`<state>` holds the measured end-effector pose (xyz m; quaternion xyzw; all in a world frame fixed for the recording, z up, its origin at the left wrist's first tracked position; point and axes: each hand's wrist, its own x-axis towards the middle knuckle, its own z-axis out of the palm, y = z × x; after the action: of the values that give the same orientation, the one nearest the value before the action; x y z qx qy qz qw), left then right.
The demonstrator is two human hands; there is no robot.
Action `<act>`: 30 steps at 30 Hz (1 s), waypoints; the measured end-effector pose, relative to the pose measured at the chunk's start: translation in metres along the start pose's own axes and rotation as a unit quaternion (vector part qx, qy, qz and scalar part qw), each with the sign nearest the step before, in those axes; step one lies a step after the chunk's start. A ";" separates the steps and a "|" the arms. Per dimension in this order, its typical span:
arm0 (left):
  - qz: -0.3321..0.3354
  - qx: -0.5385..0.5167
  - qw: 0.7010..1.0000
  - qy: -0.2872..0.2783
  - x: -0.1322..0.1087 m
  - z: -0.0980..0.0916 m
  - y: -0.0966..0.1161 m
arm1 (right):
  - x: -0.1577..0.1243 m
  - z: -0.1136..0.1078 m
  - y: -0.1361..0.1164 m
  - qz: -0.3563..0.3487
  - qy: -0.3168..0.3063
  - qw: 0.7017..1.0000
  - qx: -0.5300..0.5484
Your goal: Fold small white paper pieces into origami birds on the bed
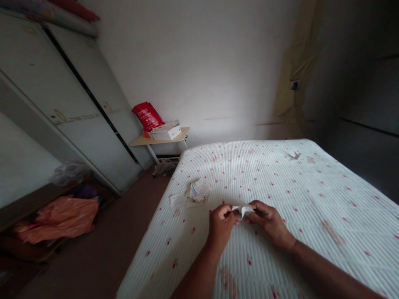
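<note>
Both of my hands meet over the near middle of the patterned mattress [262, 178]. Between them is a small piece of folded or curled paper [242, 211]. My left hand [222, 224] pinches its left side, and my right hand [269, 222] pinches its right side with thumb and fingers. Beyond my left hand, several printed paper pieces [199, 190] lie in a loose pile on the mattress. A small grey paper scrap [294, 155] with pointed ends rests near the far right part of the mattress.
A small table [141, 141] beyond the mattress's far left corner holds a red bag [148, 116] and a white box [170, 132]. Cabinets [77, 104] stand at left, with an orange plastic bag [62, 220] on a low shelf. A wall socket [294, 85] is at back right.
</note>
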<state>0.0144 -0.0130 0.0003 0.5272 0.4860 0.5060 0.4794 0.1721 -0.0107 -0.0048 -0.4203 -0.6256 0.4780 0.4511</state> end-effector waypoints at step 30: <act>0.038 0.015 0.999 -0.020 -0.001 0.002 -0.008 | 0.000 0.001 -0.002 -0.033 -0.025 0.999 -0.019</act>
<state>0.0158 -0.0137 -0.0082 0.5620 0.4635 0.5062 0.4616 0.1708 -0.0114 -0.0032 -0.3962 -0.6593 0.4611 0.4424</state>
